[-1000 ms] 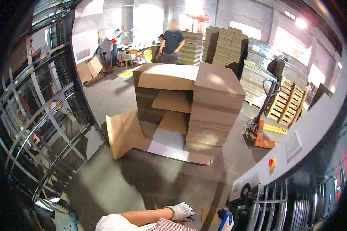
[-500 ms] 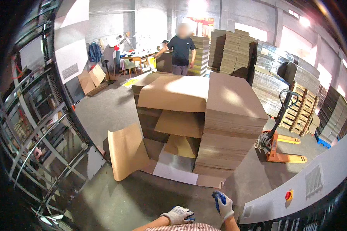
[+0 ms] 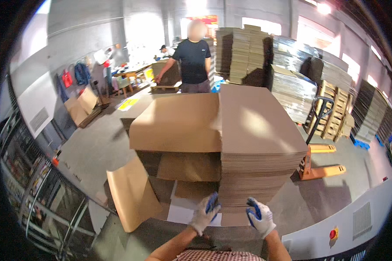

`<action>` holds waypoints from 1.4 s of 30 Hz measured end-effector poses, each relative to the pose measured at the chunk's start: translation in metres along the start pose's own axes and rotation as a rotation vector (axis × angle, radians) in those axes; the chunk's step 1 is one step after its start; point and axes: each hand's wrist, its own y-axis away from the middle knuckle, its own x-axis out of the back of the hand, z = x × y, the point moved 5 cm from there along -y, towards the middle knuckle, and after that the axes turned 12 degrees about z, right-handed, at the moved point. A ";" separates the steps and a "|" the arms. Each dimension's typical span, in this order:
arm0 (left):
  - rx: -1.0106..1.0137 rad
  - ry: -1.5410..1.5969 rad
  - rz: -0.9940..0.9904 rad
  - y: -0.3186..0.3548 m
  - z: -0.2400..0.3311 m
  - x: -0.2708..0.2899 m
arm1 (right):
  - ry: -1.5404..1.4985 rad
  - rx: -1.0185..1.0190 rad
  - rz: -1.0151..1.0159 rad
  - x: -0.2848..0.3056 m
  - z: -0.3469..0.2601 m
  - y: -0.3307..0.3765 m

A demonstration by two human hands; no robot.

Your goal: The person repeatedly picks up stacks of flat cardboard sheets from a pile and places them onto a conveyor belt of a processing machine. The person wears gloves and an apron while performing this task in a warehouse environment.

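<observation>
Both of my hands wear white work gloves with blue palms. My left hand (image 3: 206, 214) is raised in front of the cardboard pile, fingers apart and holding nothing. To its right, my right hand (image 3: 260, 217) is also open and bare of any object, its palm turned inward. Just beyond them stands a tall stack of flat cardboard sheets (image 3: 261, 122), its edges neatly aligned. Beside it on the left, a large cardboard sheet (image 3: 178, 124) droops over a lower pile, with another sheet (image 3: 189, 166) jutting out beneath.
A curved cardboard sheet (image 3: 133, 195) leans at the left. An orange pallet jack (image 3: 322, 172) stands right, near wooden pallets (image 3: 331, 108). A grey machine panel with a red button (image 3: 333, 234) fills the lower right; metal framing (image 3: 52, 204) is left. A person (image 3: 195, 65) stands behind the stacks.
Both hands have risen and moved forward toward the cardboard stack, the left one lifting from near my body. My view has come closer to the stacks and turned slightly right.
</observation>
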 end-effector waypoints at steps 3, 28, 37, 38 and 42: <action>-0.081 0.074 0.161 -0.093 0.034 -0.007 | 0.168 -0.130 0.120 0.032 0.026 -0.015; 0.119 0.520 0.469 -0.223 0.005 -0.088 | 0.881 -0.318 0.213 0.159 0.234 -0.254; 0.053 0.494 0.696 -0.215 -0.019 -0.095 | 0.782 -0.432 0.144 0.159 0.234 -0.245; 0.100 0.556 0.716 -0.217 -0.034 -0.095 | 0.766 -0.409 0.174 0.160 0.233 -0.249; 0.040 0.651 0.614 -0.219 -0.056 -0.088 | 0.718 -0.408 0.196 0.162 0.224 -0.247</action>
